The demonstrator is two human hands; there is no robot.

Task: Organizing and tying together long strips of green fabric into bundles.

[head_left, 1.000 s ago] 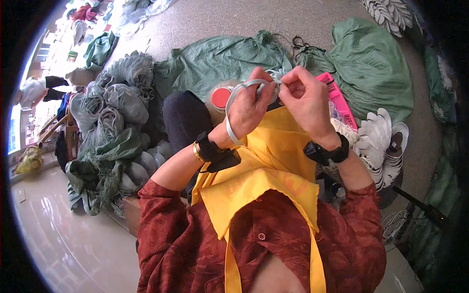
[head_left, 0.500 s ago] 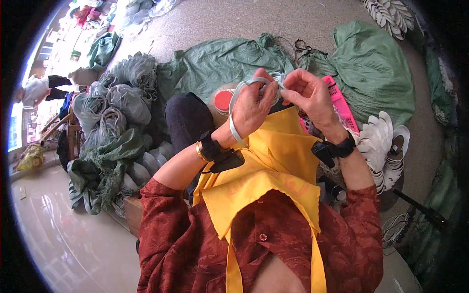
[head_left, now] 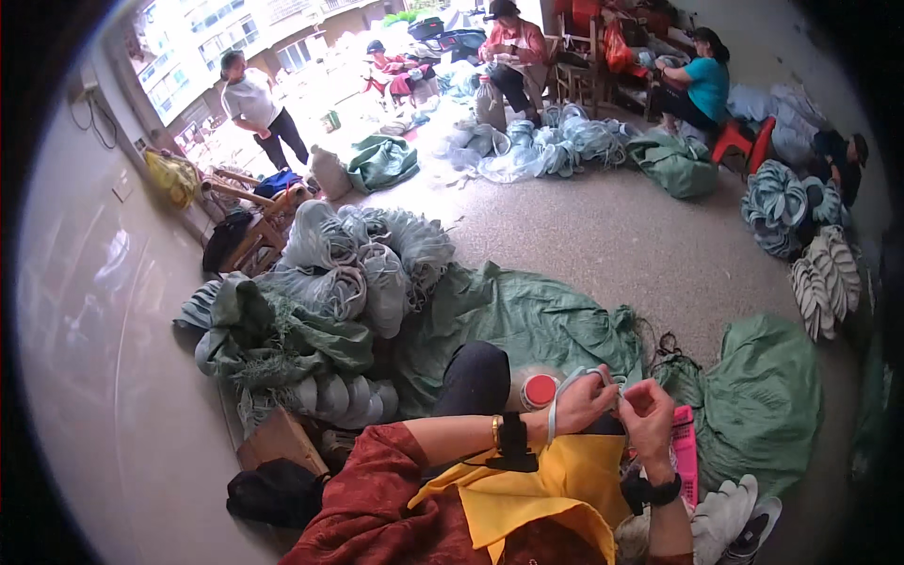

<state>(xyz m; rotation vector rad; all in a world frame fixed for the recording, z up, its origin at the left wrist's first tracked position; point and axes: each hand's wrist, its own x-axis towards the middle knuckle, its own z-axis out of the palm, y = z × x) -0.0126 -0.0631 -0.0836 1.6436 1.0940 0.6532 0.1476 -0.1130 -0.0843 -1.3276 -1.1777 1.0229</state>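
Observation:
My left hand (head_left: 582, 400) is closed on a pale blue strip (head_left: 554, 411), which loops down past its wrist. Close beside it, my right hand (head_left: 648, 419) pinches the same strip between thumb and fingertips. Both hands are held over my lap, above the yellow apron (head_left: 537, 480). Just left of the left hand stands a jar with a red lid (head_left: 540, 390). A pink plastic basket (head_left: 685, 443) shows beyond the right wrist. What the strip joins between the hands is too small to make out.
Green woven sacks (head_left: 527, 315) lie ahead, with a bulging green sack (head_left: 763, 405) at right. Bundles of grey-blue shoe parts (head_left: 363, 264) are heaped at left near a wooden box (head_left: 282, 441). White soles (head_left: 725, 518) lie lower right. Several people sit or stand farther off.
My view has swung up and to the left, so the far room and other people show, and my hands appear lower and farther right. Both hands stay together on the strip.

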